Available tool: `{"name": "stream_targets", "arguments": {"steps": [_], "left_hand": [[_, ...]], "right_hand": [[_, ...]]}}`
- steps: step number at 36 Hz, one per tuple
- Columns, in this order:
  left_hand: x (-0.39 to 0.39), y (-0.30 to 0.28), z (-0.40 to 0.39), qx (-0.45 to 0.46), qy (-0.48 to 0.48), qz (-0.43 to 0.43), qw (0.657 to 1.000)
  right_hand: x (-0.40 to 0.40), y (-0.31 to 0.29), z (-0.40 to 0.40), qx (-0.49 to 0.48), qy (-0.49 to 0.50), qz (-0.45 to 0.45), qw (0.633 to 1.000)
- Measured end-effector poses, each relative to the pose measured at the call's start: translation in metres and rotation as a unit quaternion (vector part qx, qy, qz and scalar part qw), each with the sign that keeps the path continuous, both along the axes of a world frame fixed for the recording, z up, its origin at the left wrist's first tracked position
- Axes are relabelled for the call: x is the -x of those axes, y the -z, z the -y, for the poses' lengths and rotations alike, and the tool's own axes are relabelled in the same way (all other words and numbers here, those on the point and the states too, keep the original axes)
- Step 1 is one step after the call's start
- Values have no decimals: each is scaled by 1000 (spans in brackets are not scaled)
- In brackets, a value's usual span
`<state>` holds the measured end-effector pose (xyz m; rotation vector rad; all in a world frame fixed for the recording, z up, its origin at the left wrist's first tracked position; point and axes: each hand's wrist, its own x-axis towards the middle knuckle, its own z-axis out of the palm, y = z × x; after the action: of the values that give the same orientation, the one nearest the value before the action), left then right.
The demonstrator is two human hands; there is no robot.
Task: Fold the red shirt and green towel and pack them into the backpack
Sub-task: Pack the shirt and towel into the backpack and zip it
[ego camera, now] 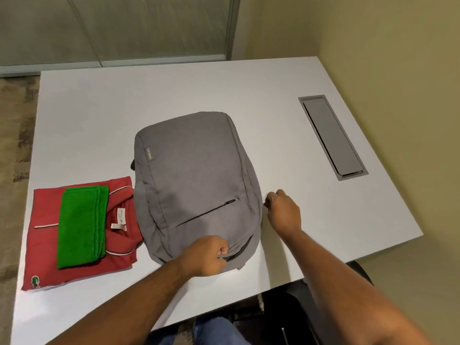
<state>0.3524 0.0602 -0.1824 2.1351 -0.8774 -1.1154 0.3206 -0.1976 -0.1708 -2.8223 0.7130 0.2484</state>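
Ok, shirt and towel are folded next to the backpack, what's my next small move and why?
Probably draw the zipper pull along with your right hand, which pinches it at the backpack's right edge, while the left hand grips the near end. The folded green towel lies on the red shirt, still outside.

We look down on a white table (174,95) with a grey cable hatch (332,138) at two o'clock. Frosted glass panels (112,26) stand at eleven, a beige wall (385,46) at one, patterned carpet (17,120) at nine.
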Motion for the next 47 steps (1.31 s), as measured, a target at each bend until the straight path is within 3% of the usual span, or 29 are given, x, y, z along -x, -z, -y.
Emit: {"name": "stream_targets", "arguments": {"steps": [22,47], "left_hand": [[12,12,-20,6,-34,72,997],[13,23,-42,20,-13,86,996]], "right_hand": [[-92,11,28,48,-41,17,998],[-107,16,0,46,6,36,998]]}}
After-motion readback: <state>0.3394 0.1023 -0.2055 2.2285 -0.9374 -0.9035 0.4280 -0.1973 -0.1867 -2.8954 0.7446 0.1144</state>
